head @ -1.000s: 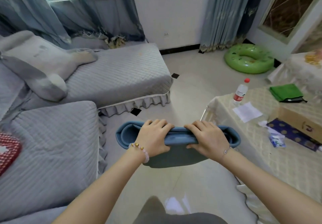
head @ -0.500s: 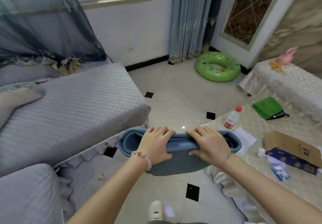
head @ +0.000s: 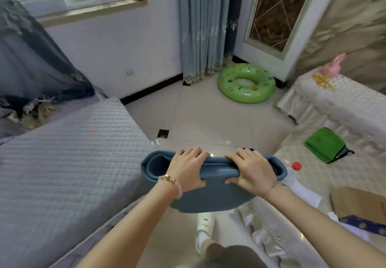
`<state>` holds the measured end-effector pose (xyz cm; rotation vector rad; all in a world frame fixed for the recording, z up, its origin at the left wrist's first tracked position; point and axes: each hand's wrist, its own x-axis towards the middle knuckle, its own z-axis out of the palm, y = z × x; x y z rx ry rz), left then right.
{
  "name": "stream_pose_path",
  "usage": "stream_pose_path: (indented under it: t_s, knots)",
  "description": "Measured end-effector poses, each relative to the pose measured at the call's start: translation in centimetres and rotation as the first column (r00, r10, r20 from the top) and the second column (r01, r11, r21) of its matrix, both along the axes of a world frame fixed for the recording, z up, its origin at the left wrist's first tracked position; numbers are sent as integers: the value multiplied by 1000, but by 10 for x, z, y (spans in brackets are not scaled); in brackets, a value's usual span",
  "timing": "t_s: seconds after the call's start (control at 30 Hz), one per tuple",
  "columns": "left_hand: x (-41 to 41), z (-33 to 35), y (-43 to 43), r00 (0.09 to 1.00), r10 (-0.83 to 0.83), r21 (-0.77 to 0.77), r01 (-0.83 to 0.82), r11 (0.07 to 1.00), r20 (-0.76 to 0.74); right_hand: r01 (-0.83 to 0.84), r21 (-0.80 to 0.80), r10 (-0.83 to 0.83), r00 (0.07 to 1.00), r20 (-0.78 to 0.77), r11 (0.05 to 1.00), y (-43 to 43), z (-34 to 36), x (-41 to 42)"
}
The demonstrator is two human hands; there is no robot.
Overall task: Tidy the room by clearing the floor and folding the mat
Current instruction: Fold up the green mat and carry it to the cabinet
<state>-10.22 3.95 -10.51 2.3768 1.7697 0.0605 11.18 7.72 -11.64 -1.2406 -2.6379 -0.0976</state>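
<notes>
Head view shows your mat (head: 211,192) already folded into a blue bundle, held in the air between the sofa (head: 62,163) and the table (head: 325,176); your left hand (head: 186,169) and right hand (head: 250,169) clamp its top fold, side by side; the green swim ring (head: 246,83) remains on the floor, so clearing looks unfinished.

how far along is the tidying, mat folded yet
Done: the blue mat is off the floor and folded into layers. In hand: the left hand and right hand each keep a grip on its top fold. Left: the green swim ring lies on the floor by the curtain, and the mat isn't put down.
</notes>
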Motion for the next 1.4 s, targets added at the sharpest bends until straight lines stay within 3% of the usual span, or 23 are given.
stream_pose_path:
  t_s: [0.3, 0.57, 0.77, 1.0, 1.23, 1.4]
  knots:
    - [-16, 11, 185, 999, -23, 36, 24, 999, -42, 58, -53, -56, 998, 35, 997, 181, 12, -18]
    - [18, 9, 344, 980, -192, 13, 192, 981, -52, 240, -87, -237, 971, 43, 967, 301, 12, 14]
    - [57, -1, 480, 925, -380, -41, 378, 925, -23, 444, -123, -445, 895, 24, 887, 393, 10, 47]
    - [110, 15, 621, 810, -586, -37, 586, 810, -6, 668, -198, -677, 736, 27, 718, 486, 26, 82]
    - [187, 15, 711, 684, -729, -31, 729, 684, -17, 776, -198, -791, 612, 6, 599, 541, 22, 139]
    - [247, 4, 768, 679, -734, -102, 732, 674, 29, 777, -181, -781, 621, 65, 603, 596, 7, 204]
